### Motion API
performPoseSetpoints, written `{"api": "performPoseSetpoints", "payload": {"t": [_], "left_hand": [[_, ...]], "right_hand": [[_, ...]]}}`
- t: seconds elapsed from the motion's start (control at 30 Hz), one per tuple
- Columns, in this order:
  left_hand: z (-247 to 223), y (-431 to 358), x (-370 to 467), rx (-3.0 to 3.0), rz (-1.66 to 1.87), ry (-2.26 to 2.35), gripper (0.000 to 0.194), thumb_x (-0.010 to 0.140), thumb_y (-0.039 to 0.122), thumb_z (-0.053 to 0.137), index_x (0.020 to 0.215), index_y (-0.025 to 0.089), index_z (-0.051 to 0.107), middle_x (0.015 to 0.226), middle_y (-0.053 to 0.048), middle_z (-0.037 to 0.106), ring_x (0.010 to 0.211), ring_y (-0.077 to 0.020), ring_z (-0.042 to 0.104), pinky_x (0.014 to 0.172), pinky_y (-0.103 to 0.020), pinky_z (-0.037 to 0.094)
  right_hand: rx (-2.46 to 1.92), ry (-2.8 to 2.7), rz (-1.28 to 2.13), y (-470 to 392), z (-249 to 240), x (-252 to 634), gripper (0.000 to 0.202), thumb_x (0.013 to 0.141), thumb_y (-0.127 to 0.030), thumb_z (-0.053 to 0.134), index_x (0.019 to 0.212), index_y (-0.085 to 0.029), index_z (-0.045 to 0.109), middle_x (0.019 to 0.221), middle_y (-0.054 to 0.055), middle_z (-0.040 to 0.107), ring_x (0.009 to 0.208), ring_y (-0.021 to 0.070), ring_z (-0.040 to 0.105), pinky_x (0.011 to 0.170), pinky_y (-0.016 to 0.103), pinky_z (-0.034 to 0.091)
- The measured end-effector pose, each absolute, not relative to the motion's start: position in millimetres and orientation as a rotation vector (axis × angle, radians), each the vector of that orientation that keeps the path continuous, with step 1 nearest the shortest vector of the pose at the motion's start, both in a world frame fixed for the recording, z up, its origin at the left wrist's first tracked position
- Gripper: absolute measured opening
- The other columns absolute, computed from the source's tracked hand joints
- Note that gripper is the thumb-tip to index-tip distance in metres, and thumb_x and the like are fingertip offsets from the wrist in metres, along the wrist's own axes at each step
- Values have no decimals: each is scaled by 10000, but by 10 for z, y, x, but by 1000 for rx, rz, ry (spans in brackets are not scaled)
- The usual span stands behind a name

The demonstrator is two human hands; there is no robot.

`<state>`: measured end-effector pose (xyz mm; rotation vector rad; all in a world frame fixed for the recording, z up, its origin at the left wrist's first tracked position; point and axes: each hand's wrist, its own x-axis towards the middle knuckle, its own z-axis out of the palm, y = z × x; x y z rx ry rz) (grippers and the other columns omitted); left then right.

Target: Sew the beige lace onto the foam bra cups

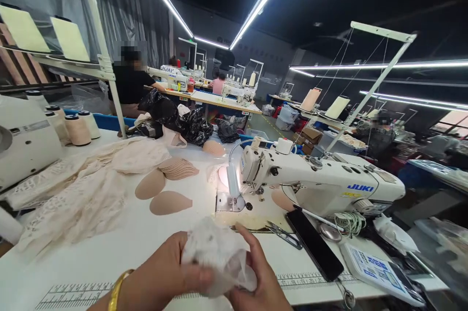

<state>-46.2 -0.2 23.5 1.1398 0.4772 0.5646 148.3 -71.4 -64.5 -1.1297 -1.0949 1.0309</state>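
Note:
A bunched piece of thin white fabric [215,255], somewhat blurred, is held between both hands above the table's front edge. My left hand [164,269] grips its left side, thumb in front and fingers bent. On the right side, my right hand [258,272] has its fingers round the cloth, partly hidden behind it. Just beyond the hands stands a white sewing machine [314,174] with its lamp lit over the metal needle plate [229,202]. Beige oval pads [170,203] lie left of the needle, beside a fanned stack of similar pads [179,168].
Cream lace fabric [84,199] spreads over the left of the table. Right of the hands lie thread snips [285,235], a black phone [314,245] and a blue-and-white packet [380,272]. Thread cones [77,129] stand back left. A person in black [129,82] sits beyond.

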Motion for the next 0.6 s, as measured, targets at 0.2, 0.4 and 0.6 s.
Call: {"api": "performPoseSetpoints", "payload": {"t": [0.2,0.4,0.6], "left_hand": [[263,581,-211,2577,321,90,240,730,43,664,606,185,516,863,-18,727,831,-216,623,946,-415,403],[-9,1119,88,2661,318,30,240,632,19,635,577,166,453,880,8,730,774,-172,600,963,-426,333],[-21,1164,82,2676,279,78,207,618,-5,612,649,178,519,934,14,725,811,-176,629,1012,-446,283]], "right_hand": [[-1089,-2201,67,19,-290,2179,285,986,-129,572,1061,-323,767,948,32,807,855,228,665,800,385,481],[-1163,-2357,-144,419,-412,2388,385,911,28,468,995,-257,713,1057,29,811,990,217,658,754,324,466],[-1221,-2301,90,304,-366,2447,386,949,-20,462,964,-287,739,1029,-2,812,938,202,678,745,305,463]]}}
